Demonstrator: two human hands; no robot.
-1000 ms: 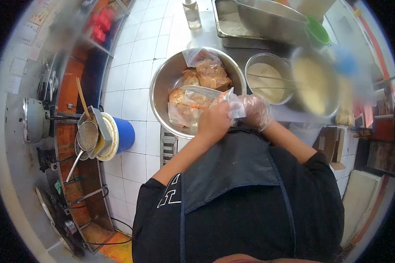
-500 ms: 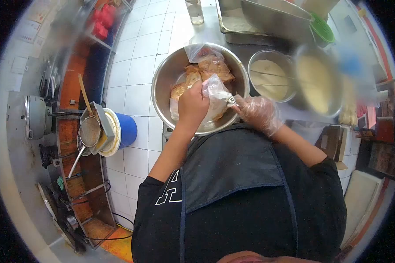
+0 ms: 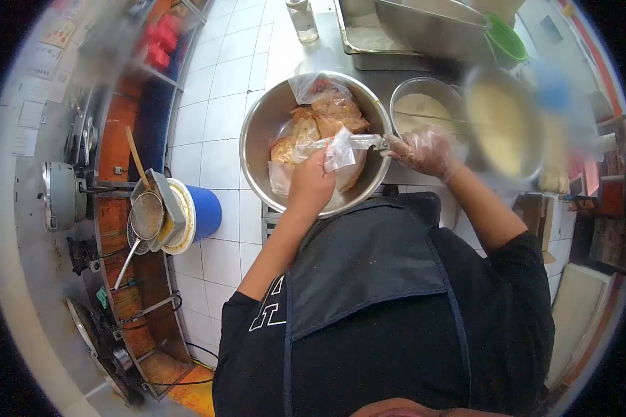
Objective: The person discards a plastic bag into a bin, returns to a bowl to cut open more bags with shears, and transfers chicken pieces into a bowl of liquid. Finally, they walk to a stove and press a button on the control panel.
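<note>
A wide steel bowl holds several browned, marinated-looking pieces of meat, some with clear plastic about them. My bare left hand is closed over the bowl on a clear plastic bag, whose crumpled top sticks out past the fingers. In a clear plastic glove, my right hand is closed at the bowl's right rim on a shiny metal tool that looks like scissors. Its blades point left across the bag. The handles are hidden in the glove.
Right of the bowl stand a container of pale liquid and a larger bowl of pale yellow batter. Behind are a steel tray, a green basket and a clear bottle. A blue bucket with strainers on top stands at left.
My right hand has moved right and slightly up with the scissors, so more of the blades shows. My left hand has dropped slightly and still grips the bag.
</note>
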